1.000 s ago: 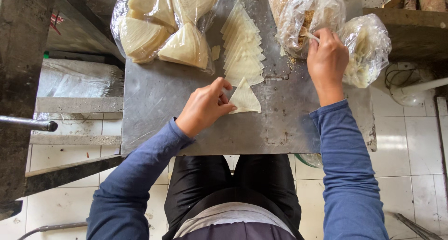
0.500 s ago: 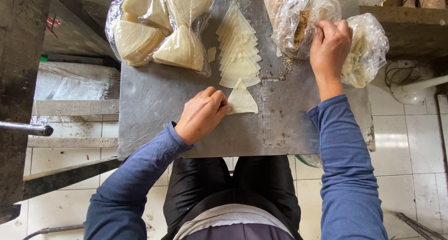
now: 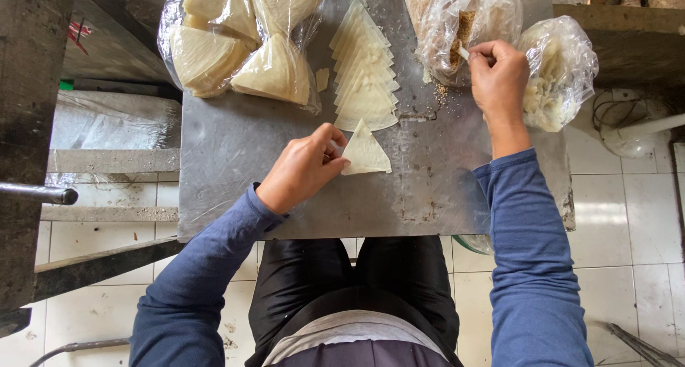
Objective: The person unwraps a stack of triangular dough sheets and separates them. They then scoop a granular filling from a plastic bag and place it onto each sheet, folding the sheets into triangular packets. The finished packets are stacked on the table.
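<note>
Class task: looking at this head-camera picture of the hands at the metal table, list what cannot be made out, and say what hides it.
- Head view: the tip of the small white utensil in the right hand is hidden inside the clear plastic bag of brown filling.
- The left hand covers the edge of the pale triangular wrapper.
- The bag of stacked wrappers is cut off by the top edge.

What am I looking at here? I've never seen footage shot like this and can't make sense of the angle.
The camera sits on a person's head and looks straight down, so you see their own blue-sleeved arms and lap. They sit at a metal table. The left hand pinches a single triangular wrapper. The right hand holds a small white utensil at an open bag of brownish filling. Also there: a fanned stack of wrappers, a bag of wrappers and another clear bag.
</note>
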